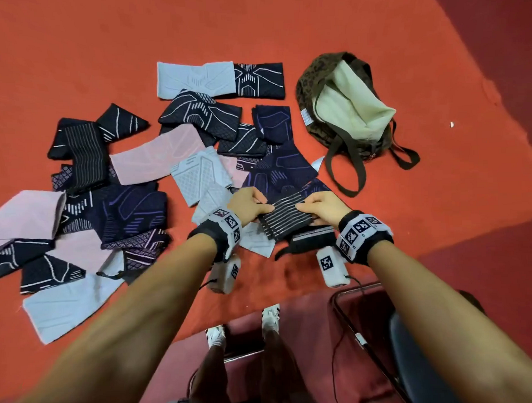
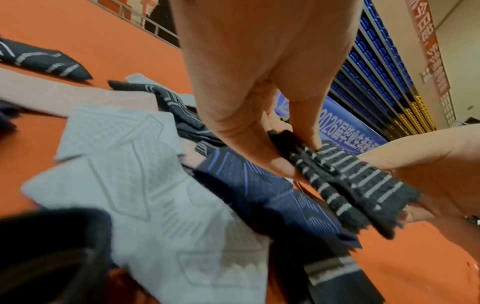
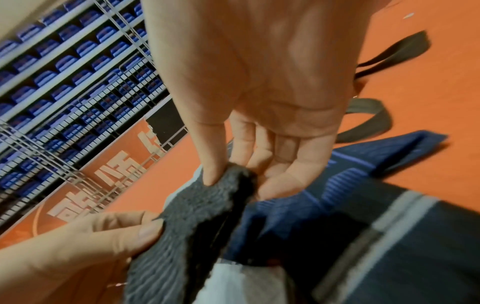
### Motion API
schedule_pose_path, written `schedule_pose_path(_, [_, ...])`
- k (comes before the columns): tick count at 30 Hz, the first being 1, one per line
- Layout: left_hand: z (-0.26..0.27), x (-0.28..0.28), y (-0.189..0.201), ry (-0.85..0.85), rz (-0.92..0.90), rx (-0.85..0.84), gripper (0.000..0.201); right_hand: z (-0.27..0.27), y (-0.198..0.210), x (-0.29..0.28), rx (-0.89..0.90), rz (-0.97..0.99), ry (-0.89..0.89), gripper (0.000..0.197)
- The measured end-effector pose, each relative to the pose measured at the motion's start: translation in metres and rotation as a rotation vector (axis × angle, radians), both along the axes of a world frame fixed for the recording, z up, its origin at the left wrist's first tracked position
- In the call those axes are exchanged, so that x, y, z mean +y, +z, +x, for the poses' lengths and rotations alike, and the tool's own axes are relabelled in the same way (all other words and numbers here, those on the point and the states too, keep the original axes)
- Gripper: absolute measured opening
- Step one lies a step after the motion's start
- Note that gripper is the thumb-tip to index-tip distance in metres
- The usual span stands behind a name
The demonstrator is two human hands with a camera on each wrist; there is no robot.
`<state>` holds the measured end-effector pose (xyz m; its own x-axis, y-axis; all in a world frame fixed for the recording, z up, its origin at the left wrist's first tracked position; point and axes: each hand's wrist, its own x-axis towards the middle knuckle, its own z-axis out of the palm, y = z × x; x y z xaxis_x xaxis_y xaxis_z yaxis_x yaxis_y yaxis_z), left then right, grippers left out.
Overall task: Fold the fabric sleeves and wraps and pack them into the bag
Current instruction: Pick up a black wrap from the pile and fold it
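striped wrap (image 1: 285, 215) — lifted, bag (image 1: 347, 102) open

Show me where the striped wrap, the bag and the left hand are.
striped wrap (image 1: 284, 214): head view, middle of its striped face.
bag (image 1: 350, 103): head view, pale lining at its mouth.
left hand (image 1: 249, 203): head view, back of hand.

Two hands are in view, the left hand (image 1: 250, 204) and the right hand (image 1: 322, 207), with one striped wrap (image 1: 285, 215) between them. One bag (image 1: 344, 100) lies on the floor, showing two straps (image 1: 345, 168). The sleeves overlap in a heap (image 1: 131, 191), so no exact count is possible; roughly twenty pieces show, dark ones outnumbering pale grey and pink, plus one second striped wrap (image 1: 86, 156).
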<state>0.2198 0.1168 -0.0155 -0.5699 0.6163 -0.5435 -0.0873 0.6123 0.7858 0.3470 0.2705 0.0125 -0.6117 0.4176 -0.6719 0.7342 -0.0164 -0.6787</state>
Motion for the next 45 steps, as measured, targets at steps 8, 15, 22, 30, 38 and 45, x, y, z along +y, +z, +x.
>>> schedule_pose_path(8, [0.055, 0.042, -0.037, -0.099, -0.006, 0.011, 0.034, 0.06, -0.045, 0.031, -0.094, 0.175, -0.116, 0.04])
schedule_pose_path(15, [0.083, 0.056, -0.074, -0.087, -0.134, 0.124, 0.03, 0.077, -0.084, 0.03, -0.243, 0.313, -0.066, 0.035])
schedule_pose_path(22, [0.09, 0.06, -0.082, -0.224, -0.205, 0.314, 0.032, 0.085, -0.094, 0.032, -0.33, 0.383, -0.023, 0.037])
schedule_pose_path(30, [0.058, 0.029, -0.046, -0.204, -0.139, 0.273, 0.04, 0.043, -0.063, 0.009, -0.151, 0.576, 0.109, 0.028])
schedule_pose_path(38, [-0.014, -0.077, -0.006, 0.029, -0.14, 0.205, 0.032, -0.042, -0.035, -0.069, 0.009, 0.403, 0.381, 0.04])
schedule_pose_path(45, [-0.041, -0.186, -0.018, -0.046, -0.402, 0.305, 0.046, -0.076, -0.046, -0.139, -0.14, 0.32, 0.509, 0.044])
